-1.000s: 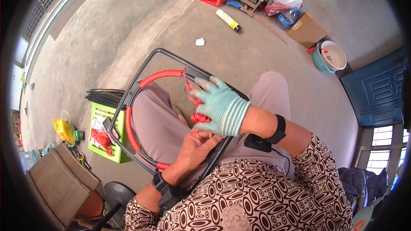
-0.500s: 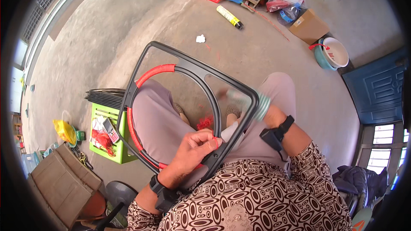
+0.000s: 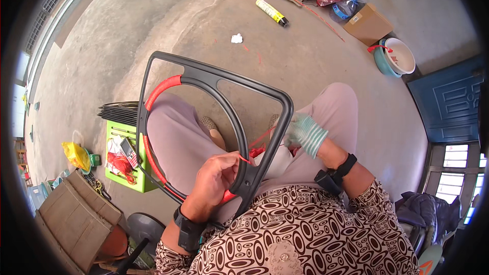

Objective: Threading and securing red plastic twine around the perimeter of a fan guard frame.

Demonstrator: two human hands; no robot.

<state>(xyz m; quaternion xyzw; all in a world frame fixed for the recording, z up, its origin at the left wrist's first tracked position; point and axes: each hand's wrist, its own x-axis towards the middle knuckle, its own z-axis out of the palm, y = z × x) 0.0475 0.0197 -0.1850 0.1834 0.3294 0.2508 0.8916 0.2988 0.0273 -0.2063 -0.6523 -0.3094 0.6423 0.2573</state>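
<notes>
A black plastic frame [image 3: 237, 82] with a round ring inside it stands tilted over my lap. Red cord [image 3: 165, 89] is wound tightly round parts of the ring, with bare black stretches between. My left hand [image 3: 216, 175], bare, is closed at the ring's lower right, its fingertips pinching the red cord against it. My right hand [image 3: 306, 135], in a green-and-white striped glove, is just outside the frame's right bar. A thin strand of red cord runs from the ring toward its curled fingers, which are slightly blurred. Something white and red lies in my lap behind the frame.
At left a lime-green stool [image 3: 127, 179] bears a phone and tangled red cord; black frames [image 3: 118, 113] are stacked behind it. A yellow spray can [image 3: 271, 12] and crumpled white paper [image 3: 237, 38] lie on the floor. A cardboard box [image 3: 369, 24] and basins [image 3: 399, 57] stand at right.
The frame has shifted left with my left hand. My right hand has swung down and slightly left, and a red strand now shows stretched between it and the ring.
</notes>
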